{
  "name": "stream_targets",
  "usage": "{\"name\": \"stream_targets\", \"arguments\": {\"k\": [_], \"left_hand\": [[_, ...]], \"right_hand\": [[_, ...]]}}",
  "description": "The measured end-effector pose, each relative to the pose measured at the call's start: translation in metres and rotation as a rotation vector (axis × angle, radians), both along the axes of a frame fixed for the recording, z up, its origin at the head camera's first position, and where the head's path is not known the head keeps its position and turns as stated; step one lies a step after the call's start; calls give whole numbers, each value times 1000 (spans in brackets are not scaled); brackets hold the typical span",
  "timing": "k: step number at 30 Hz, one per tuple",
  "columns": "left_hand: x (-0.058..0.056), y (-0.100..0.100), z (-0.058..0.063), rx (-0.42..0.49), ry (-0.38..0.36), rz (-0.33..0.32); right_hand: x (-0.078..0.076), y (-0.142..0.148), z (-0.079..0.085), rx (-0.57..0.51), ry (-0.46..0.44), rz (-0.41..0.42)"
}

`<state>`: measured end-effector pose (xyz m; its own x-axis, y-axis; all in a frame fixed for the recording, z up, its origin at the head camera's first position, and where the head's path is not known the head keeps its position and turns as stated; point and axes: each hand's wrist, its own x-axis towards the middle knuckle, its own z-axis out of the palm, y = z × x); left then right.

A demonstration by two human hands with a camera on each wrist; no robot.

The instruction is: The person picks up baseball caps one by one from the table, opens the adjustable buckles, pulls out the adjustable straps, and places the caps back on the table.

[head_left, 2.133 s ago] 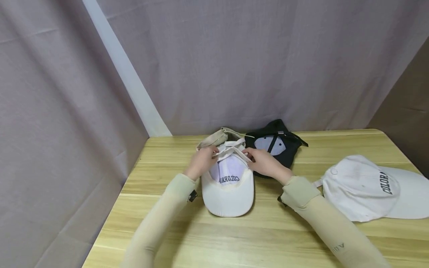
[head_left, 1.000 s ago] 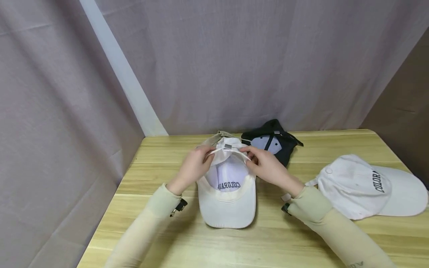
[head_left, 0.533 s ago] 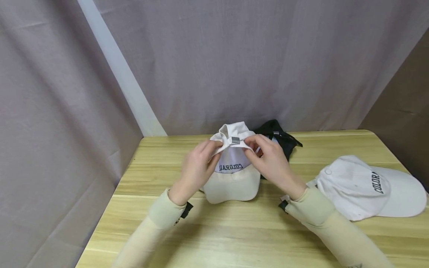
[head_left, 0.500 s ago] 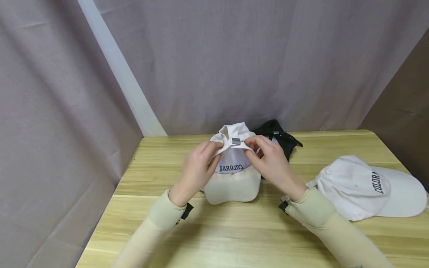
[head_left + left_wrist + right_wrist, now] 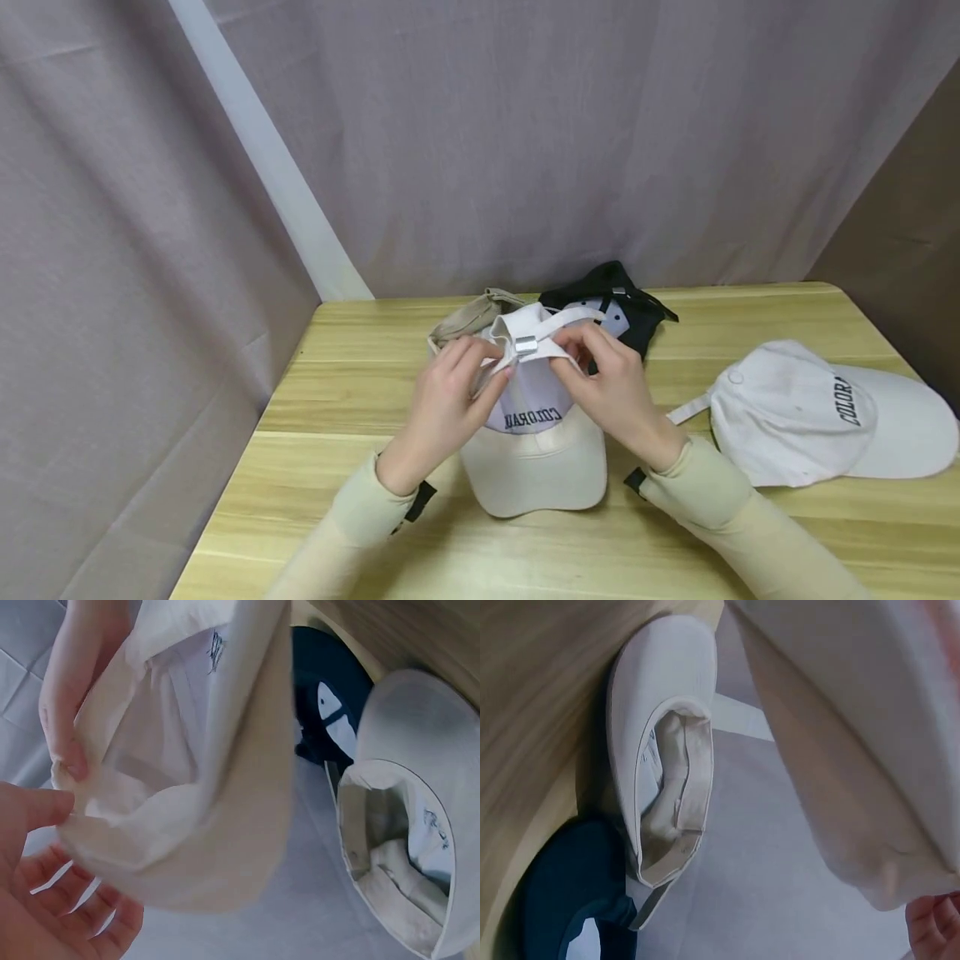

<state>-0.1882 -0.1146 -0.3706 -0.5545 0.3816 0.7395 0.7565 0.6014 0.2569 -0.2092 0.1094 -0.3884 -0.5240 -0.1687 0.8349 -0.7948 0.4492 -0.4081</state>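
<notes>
Both hands hold a white baseball cap [image 5: 536,479] by the back of its opening, its brim toward me and mirrored "COLORA" lettering showing inside. My left hand [image 5: 450,392] pinches the edge left of the metal buckle [image 5: 526,345]. To the right of the buckle, my right hand [image 5: 609,387] pinches the strap side between thumb and fingers. The strap's free end [image 5: 581,315] sticks out to the upper right. In the left wrist view, the cap's opening faces the camera, with the left thumb and forefinger at its edge. The right wrist view shows only some right-hand fingertips [image 5: 934,926].
A beige cap [image 5: 457,323] lies just behind the held one, opening up. Beside it is a black cap [image 5: 641,329] with a light lining. Another white cap [image 5: 795,417] lies at the right on the wooden table [image 5: 337,400]. A grey curtain [image 5: 525,150] hangs behind.
The held cap came up off its place before the beige cap, then moved down toward me. The strap's free end now juts out to the right past the buckle. Both hands keep their grip.
</notes>
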Motion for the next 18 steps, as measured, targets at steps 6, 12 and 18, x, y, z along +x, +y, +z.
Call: {"name": "stream_targets", "arguments": {"k": [6, 12, 18], "left_hand": [[10, 4, 5, 32, -14, -21], [14, 14, 13, 35, -224, -57], [16, 25, 17, 25, -385, -82]], "right_hand": [[6, -2, -1, -12, 24, 9], [10, -8, -1, -58, 106, 16], [15, -16, -2, -66, 170, 43]]}}
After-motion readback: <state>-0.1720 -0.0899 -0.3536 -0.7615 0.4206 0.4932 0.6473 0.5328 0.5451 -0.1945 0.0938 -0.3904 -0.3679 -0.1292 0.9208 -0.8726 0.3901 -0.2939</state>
